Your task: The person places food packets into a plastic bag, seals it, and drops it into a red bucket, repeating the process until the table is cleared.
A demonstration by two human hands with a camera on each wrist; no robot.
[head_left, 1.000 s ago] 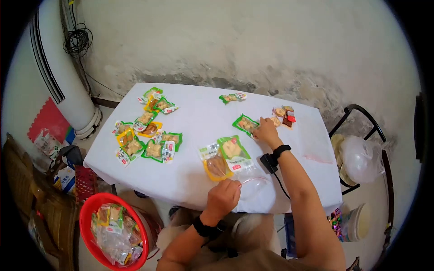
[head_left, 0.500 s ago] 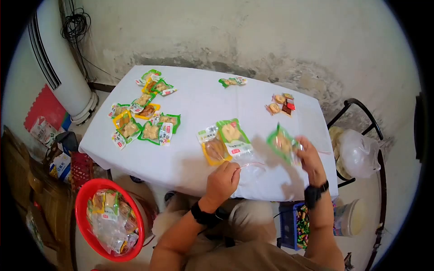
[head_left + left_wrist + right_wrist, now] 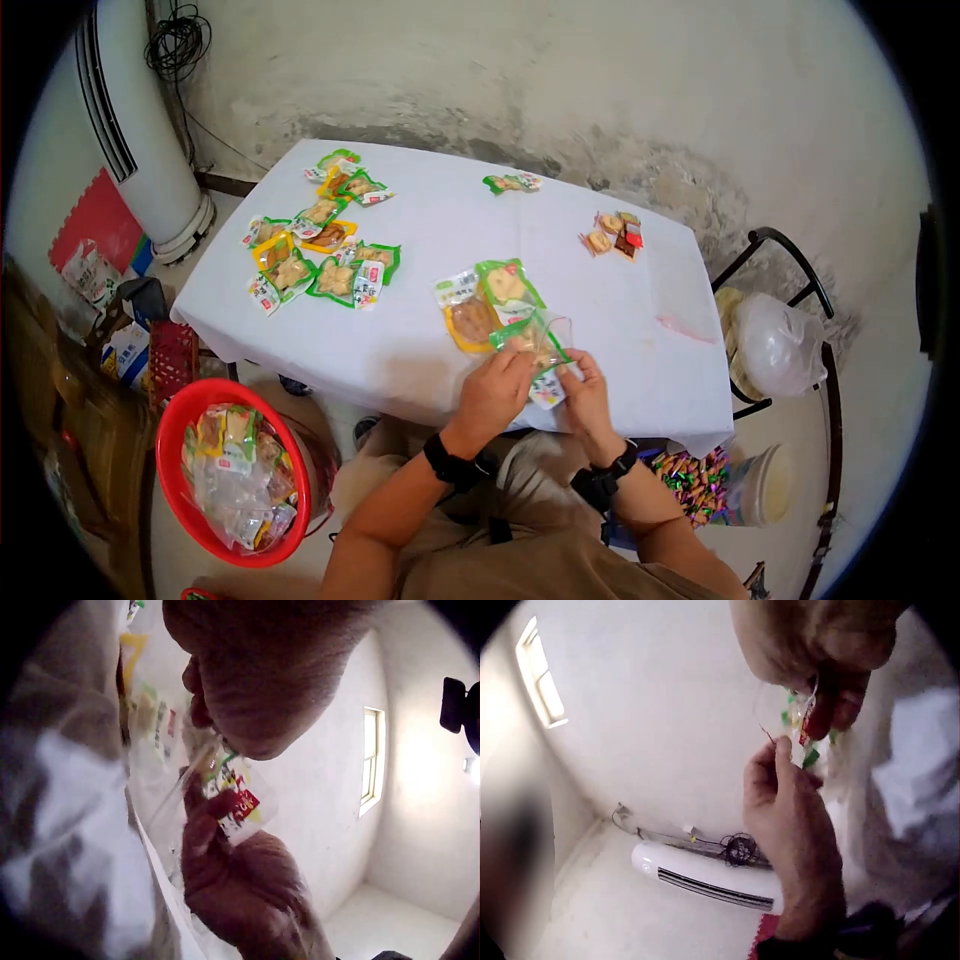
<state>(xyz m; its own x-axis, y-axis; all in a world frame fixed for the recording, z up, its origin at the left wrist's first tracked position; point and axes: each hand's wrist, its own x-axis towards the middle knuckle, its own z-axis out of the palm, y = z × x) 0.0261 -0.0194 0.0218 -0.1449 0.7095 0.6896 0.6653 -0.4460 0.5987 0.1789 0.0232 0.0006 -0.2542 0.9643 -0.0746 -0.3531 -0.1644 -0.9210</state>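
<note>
Tight work here, at the near edge of the table (image 3: 420,240), a little right of its middle! The danger is the clear bag (image 3: 561,329): its film looks thin and slack, so a corner of the green-edged packet (image 3: 543,352) could snag on it and crumple the rim. The left hand (image 3: 490,392) seems to pinch only a slim edge of that film, though its fingertips are partly hidden; should the plastic slip, the rim might fold over. And if the right hand (image 3: 590,400) lost its corner, the packet could drop towards the near edge.

So where's the packet? Right between the two hands, tilted, its label end in the right grip, thumb across the label and fingers behind, its far end up by the left fingertips. Just beyond lie a yellow-edged packet (image 3: 468,318) and a larger green packet (image 3: 507,284); whether the bag encloses them, one can't tell.
</note>
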